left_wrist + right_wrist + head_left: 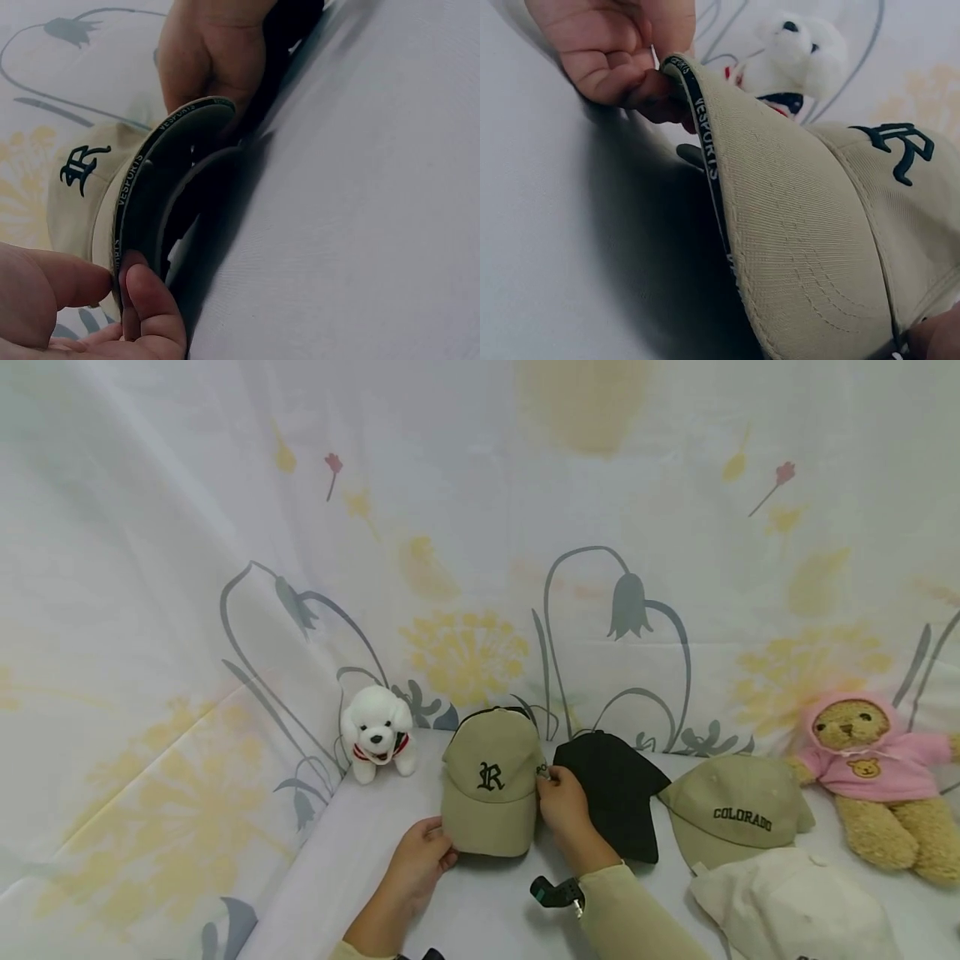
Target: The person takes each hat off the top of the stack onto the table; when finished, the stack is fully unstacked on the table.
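A khaki baseball cap (491, 777) with a dark embroidered R faces me near the middle of the table. My left hand (420, 860) pinches the left corner of its brim between thumb and fingers. On the other side, my right hand (564, 810) grips the cap's edge where the brim meets the crown. The left wrist view shows the brim's dark underside (154, 176), edged with lettered tape, tilted up off the table. Dark material peeks out behind the crown. A black cap (603, 793) lies just right of the khaki one, partly behind my right hand.
A white plush dog (377, 731) sits at the back left. To the right lie a khaki COLORADO cap (738, 802) and a cream cap (802, 902). A teddy bear (870, 777) in a pink hoodie sits far right. A patterned cloth (480, 527) hangs behind the white table (337, 852).
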`<state>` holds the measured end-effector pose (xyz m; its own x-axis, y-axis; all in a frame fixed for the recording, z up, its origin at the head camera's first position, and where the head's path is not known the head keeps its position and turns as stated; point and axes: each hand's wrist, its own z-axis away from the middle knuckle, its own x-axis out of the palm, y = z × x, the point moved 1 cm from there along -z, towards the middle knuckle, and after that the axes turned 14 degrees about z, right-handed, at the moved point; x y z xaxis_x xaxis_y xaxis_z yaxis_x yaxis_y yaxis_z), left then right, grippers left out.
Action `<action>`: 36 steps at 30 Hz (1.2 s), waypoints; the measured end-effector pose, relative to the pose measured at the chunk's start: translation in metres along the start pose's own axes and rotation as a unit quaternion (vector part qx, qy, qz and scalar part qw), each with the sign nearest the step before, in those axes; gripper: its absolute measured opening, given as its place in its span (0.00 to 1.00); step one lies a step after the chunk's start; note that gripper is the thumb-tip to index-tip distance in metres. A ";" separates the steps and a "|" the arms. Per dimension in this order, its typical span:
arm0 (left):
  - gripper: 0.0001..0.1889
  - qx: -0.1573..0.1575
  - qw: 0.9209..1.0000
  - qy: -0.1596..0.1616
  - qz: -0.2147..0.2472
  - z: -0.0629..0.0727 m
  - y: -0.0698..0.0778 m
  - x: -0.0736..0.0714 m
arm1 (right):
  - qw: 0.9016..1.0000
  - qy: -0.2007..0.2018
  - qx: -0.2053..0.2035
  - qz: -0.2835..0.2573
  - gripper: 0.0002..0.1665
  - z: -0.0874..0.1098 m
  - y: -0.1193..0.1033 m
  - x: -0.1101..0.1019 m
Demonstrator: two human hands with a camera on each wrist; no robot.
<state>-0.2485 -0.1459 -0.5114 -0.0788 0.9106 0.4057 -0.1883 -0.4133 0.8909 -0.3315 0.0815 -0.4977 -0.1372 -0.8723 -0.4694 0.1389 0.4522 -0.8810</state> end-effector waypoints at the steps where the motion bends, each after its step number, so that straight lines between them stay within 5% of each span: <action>1: 0.28 -0.001 1.000 -0.002 -0.001 0.000 0.000 0.001 | 1.000 0.002 0.000 -0.001 0.23 0.000 0.000 -0.001; 14: 0.29 -0.017 1.000 0.002 -0.015 0.008 0.002 0.000 | 1.000 0.014 0.000 -0.022 0.21 0.014 -0.001 -0.007; 36: 0.30 -0.068 0.996 -0.051 0.006 0.051 -0.001 0.001 | 0.998 0.022 -0.008 -0.054 0.17 0.058 0.003 -0.032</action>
<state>-0.1985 -0.1445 -0.5017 0.0167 0.8975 0.4406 -0.3189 -0.4129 0.8531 -0.2696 0.1002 -0.4816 -0.1940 -0.9073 -0.3730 0.1056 0.3587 -0.9275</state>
